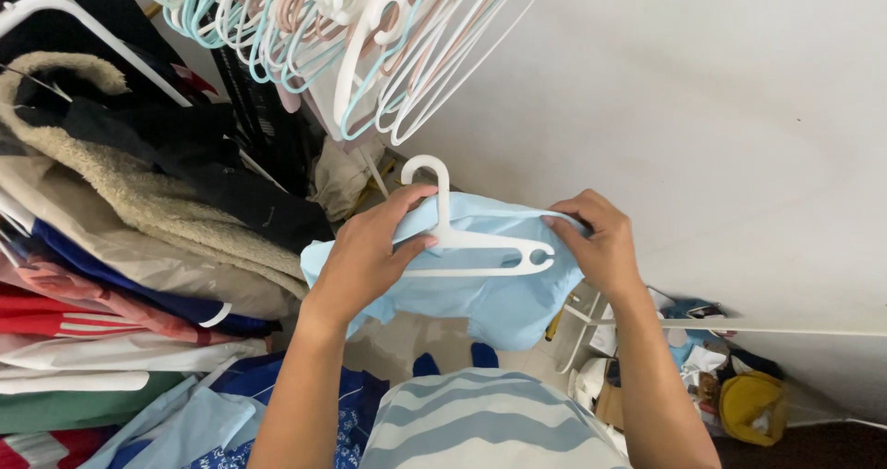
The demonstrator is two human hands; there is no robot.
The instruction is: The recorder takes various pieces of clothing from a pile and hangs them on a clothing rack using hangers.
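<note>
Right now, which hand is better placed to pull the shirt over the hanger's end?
Probably the right hand: it pinches the shirt beside that end, while the left hand grips the hanger.

The hanger (462, 238) lies on the garment (480, 284) (between both hands); spare hangers (370, 35) hang above.

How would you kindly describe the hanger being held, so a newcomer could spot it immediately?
Below the bunch of pastel hangers by the white wall, find the light blue garment. The white plastic hanger lies on it, between both hands, alone off the bunch.
</note>
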